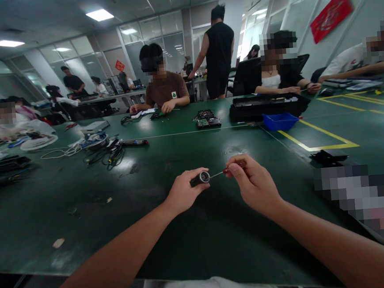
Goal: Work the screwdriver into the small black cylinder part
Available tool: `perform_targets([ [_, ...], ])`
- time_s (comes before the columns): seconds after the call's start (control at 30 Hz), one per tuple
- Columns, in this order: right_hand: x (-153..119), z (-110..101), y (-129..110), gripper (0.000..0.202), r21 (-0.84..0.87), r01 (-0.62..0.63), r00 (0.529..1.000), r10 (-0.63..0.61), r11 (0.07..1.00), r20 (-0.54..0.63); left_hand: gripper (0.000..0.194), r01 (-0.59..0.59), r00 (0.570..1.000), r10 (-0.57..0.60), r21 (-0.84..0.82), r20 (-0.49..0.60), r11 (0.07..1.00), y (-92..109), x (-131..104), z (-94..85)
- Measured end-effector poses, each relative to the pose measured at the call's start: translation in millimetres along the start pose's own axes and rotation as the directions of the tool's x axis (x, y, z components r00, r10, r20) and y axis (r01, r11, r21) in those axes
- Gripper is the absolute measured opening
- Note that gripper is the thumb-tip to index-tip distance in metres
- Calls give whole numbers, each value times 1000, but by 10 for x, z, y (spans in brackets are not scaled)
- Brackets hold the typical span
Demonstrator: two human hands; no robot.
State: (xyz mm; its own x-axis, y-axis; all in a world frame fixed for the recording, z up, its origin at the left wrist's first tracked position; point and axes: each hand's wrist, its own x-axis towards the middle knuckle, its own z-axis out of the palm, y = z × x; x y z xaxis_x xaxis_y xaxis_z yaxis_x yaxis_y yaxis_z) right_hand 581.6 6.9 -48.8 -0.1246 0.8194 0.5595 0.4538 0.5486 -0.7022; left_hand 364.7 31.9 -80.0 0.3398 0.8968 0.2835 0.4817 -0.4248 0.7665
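Near the middle of the view, my left hand [185, 190] grips a short dark cylinder [200, 179] between thumb and fingers, its round, metal-rimmed open end facing me. My right hand [253, 180] holds a screwdriver [226, 171] with a reddish handle and a thin metal shaft. The shaft points left, and its tip is at the rim of the cylinder; whether it touches cannot be made out. Both hands are above the green table [172, 234].
Cables [113, 153] lie at the left, with a white round grille [39, 142] beyond. Circuit boards [207, 119], a long black casing [269, 106] and a blue tray [280, 121] stand farther back. Black parts [329, 156] lie at the right. Several people sit around the table.
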Motion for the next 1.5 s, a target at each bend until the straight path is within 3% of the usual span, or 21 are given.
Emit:
perform_targets([
  [0.37, -28, 21, 7, 17, -9, 30, 999, -30, 1000, -34, 44, -12, 1000, 12, 34, 0, 999, 10, 2, 3],
  [0.6, 10, -48, -69, 21, -177, 16, 999, -22, 984, -37, 42, -59, 998, 58, 63, 23, 996, -27, -5, 13],
  [0.8, 40, -57, -84, 21, -147, 57, 997, -48, 988, 64, 42, -20, 1000, 20, 59, -8, 998, -8, -3, 0],
  [0.9, 48, -49, -79, 19, -158, 21, 995, -5, 987, 102, 41, -17, 1000, 18, 67, -4, 998, 5, -2, -4],
  [1.03, 46, -50, -79, 26, -209, -23, 995, 42, 978, 87, 41, -30, 1000, 29, 83, 6, 996, -9, -2, 6],
  [1.2, 37, -52, -87, 22, -188, 37, 991, -12, 982, 135, 42, -24, 999, 26, 63, -23, 998, -56, 12, 10],
  [1.33, 41, -46, -79, 27, -198, -9, 982, 46, 980, 183, 41, -21, 999, 24, 59, -36, 998, -63, 18, 0],
  [1.5, 31, -48, -81, 25, -195, 18, 986, 15, 981, 165, 41, -23, 999, 25, 60, -24, 998, -63, 11, 3],
])
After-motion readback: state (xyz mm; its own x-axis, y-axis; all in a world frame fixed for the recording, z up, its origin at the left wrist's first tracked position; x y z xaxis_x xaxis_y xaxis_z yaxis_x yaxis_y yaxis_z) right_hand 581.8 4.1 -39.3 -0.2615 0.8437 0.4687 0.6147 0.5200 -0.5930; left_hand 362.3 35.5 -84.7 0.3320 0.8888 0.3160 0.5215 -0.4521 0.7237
